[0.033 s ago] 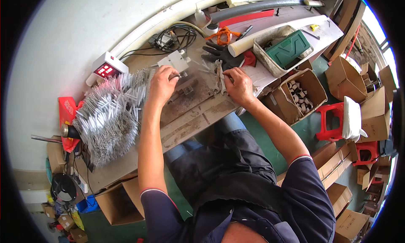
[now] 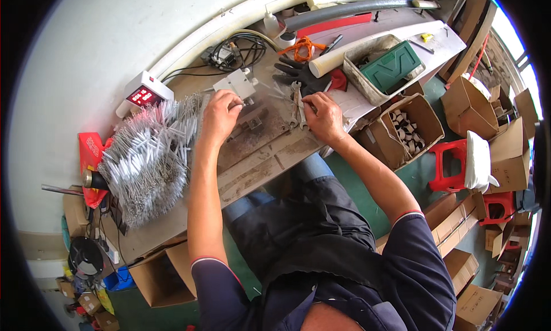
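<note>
My left hand (image 2: 220,117) is closed, with thumb and forefinger pinched together beside a light grey metal fixture (image 2: 236,84). My right hand (image 2: 325,118) is also closed in a pinch, near two metal wrenches (image 2: 296,103) lying on the workbench (image 2: 255,177). What either hand holds, if anything, is too small to make out. Between the hands sits a small metal block (image 2: 251,123) on a stained, dark patch of the bench. To the left lies a large heap of thin wire brushes with white tube-like parts (image 2: 143,164).
A counter with a red display (image 2: 143,93) stands behind the heap. Toward the back are coiled black cables (image 2: 247,47), a dark glove (image 2: 298,71) and a bin (image 2: 376,98) holding a green case (image 2: 391,67). Right of the bench is a carton of small parts (image 2: 422,121).
</note>
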Motion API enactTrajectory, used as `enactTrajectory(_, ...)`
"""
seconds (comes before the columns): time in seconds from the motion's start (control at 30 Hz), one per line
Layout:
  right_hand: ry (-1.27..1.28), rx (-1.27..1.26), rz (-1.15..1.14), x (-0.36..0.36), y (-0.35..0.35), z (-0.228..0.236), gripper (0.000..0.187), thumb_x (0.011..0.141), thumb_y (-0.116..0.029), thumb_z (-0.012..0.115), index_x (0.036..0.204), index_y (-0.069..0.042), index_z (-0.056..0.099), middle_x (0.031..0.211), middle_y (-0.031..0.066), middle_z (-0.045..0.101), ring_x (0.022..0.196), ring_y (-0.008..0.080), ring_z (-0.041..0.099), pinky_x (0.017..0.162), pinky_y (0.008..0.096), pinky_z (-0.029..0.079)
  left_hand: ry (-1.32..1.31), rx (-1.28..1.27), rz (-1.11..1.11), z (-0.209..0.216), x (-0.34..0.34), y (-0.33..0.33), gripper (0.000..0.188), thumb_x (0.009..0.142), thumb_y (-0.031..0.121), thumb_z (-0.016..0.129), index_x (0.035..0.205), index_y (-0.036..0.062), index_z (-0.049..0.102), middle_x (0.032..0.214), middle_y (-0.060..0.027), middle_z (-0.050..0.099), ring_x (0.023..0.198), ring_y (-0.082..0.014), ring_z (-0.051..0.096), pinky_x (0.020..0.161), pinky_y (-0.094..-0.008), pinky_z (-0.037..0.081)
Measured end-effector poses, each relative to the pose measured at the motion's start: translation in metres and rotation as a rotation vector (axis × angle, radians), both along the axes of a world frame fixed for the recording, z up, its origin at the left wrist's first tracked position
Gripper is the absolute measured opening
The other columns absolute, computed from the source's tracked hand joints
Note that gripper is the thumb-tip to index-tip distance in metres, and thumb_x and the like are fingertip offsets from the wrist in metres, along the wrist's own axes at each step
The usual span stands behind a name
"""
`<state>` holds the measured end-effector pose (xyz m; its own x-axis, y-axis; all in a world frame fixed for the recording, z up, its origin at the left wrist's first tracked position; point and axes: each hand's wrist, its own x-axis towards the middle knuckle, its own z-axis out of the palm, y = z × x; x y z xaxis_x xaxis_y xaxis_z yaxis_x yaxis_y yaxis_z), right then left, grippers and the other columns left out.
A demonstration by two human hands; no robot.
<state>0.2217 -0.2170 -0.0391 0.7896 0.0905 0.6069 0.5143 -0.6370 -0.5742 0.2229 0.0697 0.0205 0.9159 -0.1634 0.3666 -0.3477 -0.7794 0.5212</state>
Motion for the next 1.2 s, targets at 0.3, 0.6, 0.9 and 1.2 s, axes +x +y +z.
enactTrajectory(0.3, 0.111, 0.036, -0.004, 0.003, -0.002, 0.0, 0.014, 0.083, -0.009, 0.066, 0.096, -0.004, 0.07, 0.094, 0.0142, 0.068, 0.092, 0.0349, 0.065, 0.081, 0.0447, 0.053, -0.198, 0.009, 0.007, -0.017, -0.007, -0.003, 0.015, 0.092, 0.014, 0.066, 0.099, 0.0017, 0.069, 0.113, -0.0112, 0.065, 0.107, -0.0312, 0.062, 0.092, -0.0403, 0.05)
enactTrajectory(0.6, 0.005, -0.467, 0.321, -0.001, 0.0, 0.032, 0.021, 0.077, -0.005, 0.068, 0.097, -0.008, 0.067, 0.093, 0.0093, 0.06, 0.096, 0.029, 0.059, 0.077, 0.0422, 0.053, -0.235, 0.013, 0.147, -0.026, -0.034, -0.015, 0.033, 0.097, 0.029, 0.064, 0.11, -0.0017, 0.068, 0.126, -0.0156, 0.06, 0.12, -0.0348, 0.055, 0.102, -0.0441, 0.045)
enactTrajectory(0.9, -0.041, -0.937, 0.501, 0.035, 0.008, 0.037, 0.016, 0.077, -0.009, 0.065, 0.093, -0.007, 0.063, 0.1, 0.0096, 0.056, 0.103, 0.0274, 0.056, 0.081, 0.0387, 0.053, -0.376, -0.141, 0.229, -0.042, -0.039, -0.014, 0.028, 0.098, 0.028, 0.063, 0.11, 0.0031, 0.067, 0.122, -0.0128, 0.061, 0.114, -0.0332, 0.056, 0.098, -0.0437, 0.046)
enactTrajectory(1.2, -0.257, -0.965, 0.735, 0.058, 0.005, 0.059, 0.015, 0.08, -0.014, 0.067, 0.094, -0.011, 0.061, 0.098, 0.0053, 0.055, 0.104, 0.0235, 0.056, 0.081, 0.036, 0.052, -0.416, -0.183, 0.32, -0.049, -0.041, -0.008, 0.021, 0.097, 0.024, 0.063, 0.105, 0.0049, 0.068, 0.109, -0.013, 0.066, 0.104, -0.0341, 0.062, 0.089, -0.0429, 0.05)
